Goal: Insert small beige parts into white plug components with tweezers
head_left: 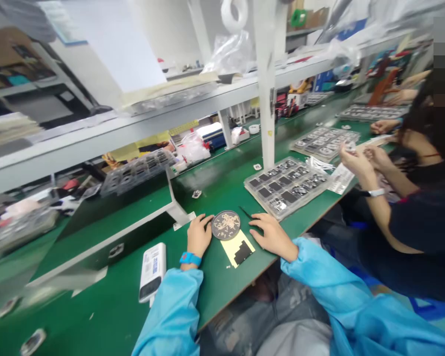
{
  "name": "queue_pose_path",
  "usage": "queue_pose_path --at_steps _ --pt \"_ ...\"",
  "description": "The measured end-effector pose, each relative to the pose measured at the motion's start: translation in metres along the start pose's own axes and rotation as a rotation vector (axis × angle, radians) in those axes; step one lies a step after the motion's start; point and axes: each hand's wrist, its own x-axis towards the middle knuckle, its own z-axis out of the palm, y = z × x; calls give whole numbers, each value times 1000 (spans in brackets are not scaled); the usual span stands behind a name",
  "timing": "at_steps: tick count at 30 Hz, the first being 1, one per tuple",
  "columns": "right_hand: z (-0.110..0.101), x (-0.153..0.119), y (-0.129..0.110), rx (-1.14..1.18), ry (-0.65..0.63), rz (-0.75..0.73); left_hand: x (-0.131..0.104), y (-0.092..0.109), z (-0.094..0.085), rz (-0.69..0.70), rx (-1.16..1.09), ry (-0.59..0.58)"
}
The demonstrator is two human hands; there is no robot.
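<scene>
Smooth plas. dish (225, 238), matt ppr sheet (228, 249), smooth benchtop (213, 294) w/ slight sheen, glossy clear-plas. tray (261, 201), shiny-cloth sleeves (328, 277)

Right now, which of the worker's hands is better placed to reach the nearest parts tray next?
Probably the right hand: it lies close to the parts tray, whereas the left hand is across the round dish, farther.

Pieces (228, 224) lie in the dish (224, 238), the sheet (229, 249) before it, the tray (262, 199) rightward.

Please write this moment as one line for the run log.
left hand: at round dish; right hand: by dark thin tool, grip unclear; dish contents: small beige pieces; yellow sheet: beside dish
</scene>
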Motion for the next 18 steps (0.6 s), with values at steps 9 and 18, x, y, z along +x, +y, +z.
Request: queue_pose_path --at_steps 9,18 --pt "2 2 1 0 -12 14 0 35 -20 60 -325 339" --pt "-8 2 1 29 -77 -17 -118 178 -59 -80 -683 397"
